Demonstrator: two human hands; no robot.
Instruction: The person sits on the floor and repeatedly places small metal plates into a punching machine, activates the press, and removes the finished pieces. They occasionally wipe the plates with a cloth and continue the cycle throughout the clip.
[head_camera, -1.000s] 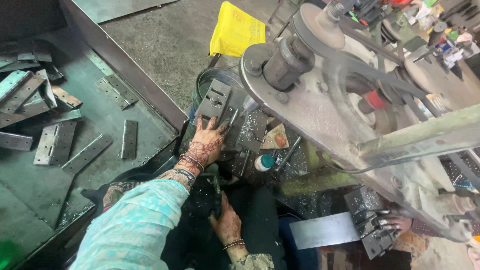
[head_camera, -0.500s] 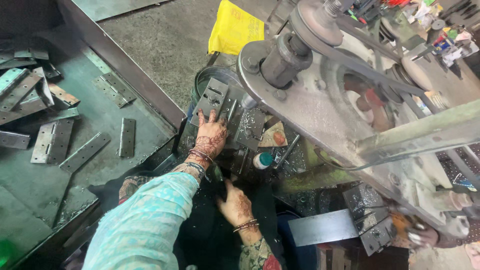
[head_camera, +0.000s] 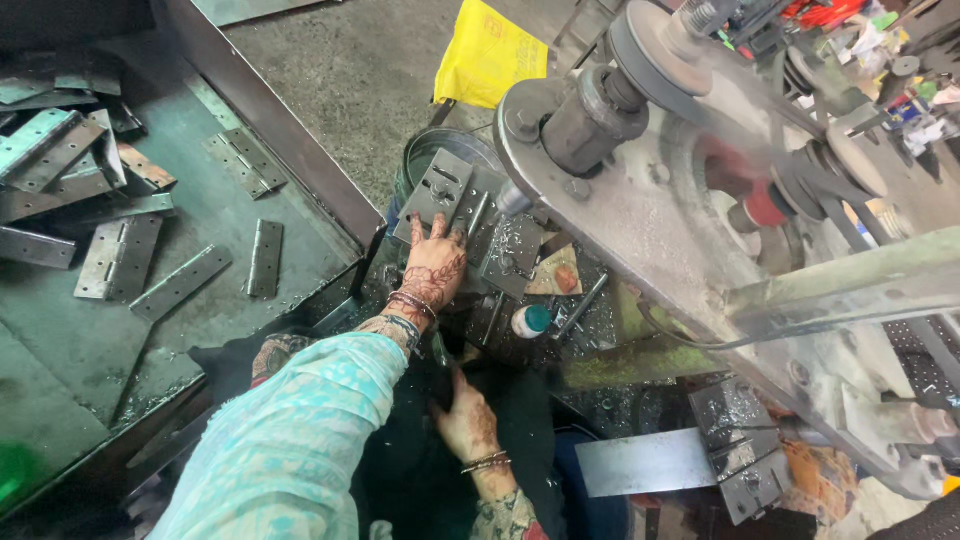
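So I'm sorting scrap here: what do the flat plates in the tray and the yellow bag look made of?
The hinge plates look like bare steel: dull grey, flat, with punched holes and rusty patches on some. The slotted plate under the left hand looks the same. The yellow bag seems thin plastic, creased and slightly glossy.

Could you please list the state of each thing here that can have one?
Left hand: flat, fingers spread on the metal plate.
Right hand: open, low in a dark gap, holding nothing visible.
Flywheel: blurred, seemingly spinning.
Hinge plates: lying loose and flat in the tray.
Small bottle: capped, on its side.
Yellow bag: crumpled.
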